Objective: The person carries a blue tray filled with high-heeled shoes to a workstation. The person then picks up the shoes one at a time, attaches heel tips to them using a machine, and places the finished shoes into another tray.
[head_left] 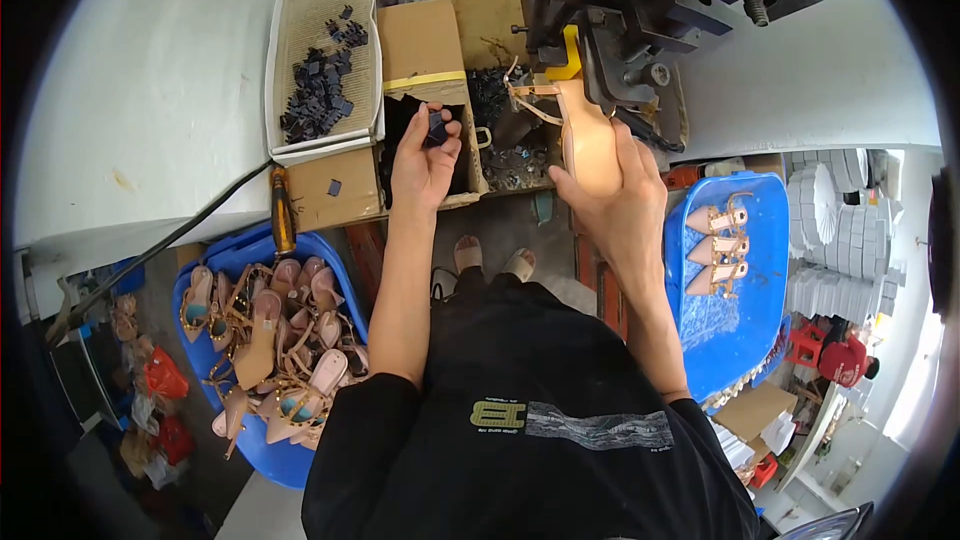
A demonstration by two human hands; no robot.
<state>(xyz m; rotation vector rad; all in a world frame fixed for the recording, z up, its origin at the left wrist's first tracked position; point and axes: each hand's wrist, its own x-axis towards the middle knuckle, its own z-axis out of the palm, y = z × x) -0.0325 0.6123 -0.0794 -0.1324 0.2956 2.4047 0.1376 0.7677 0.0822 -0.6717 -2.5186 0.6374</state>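
Observation:
My left hand (427,162) is over an opened cardboard box (425,80), its fingers pinched round a small black heel tip (437,129). My right hand (622,185) grips a strappy sandal (590,145) by the toe end, with the tan sole facing up. The sandal's heel end sits at the yellow part (567,55) of a dark metal machine (640,15), and its thin straps hang out to the left. Whether the heel touches the machine is hidden.
A white tray (275,90) holds many loose black heel tips (318,90). An orange-handled screwdriver (283,210) hangs at the bench edge. Left below stands a blue basin (275,465) heaped with sandals (265,335); at right, a blue tub (770,270) has several sandals in a row (715,248).

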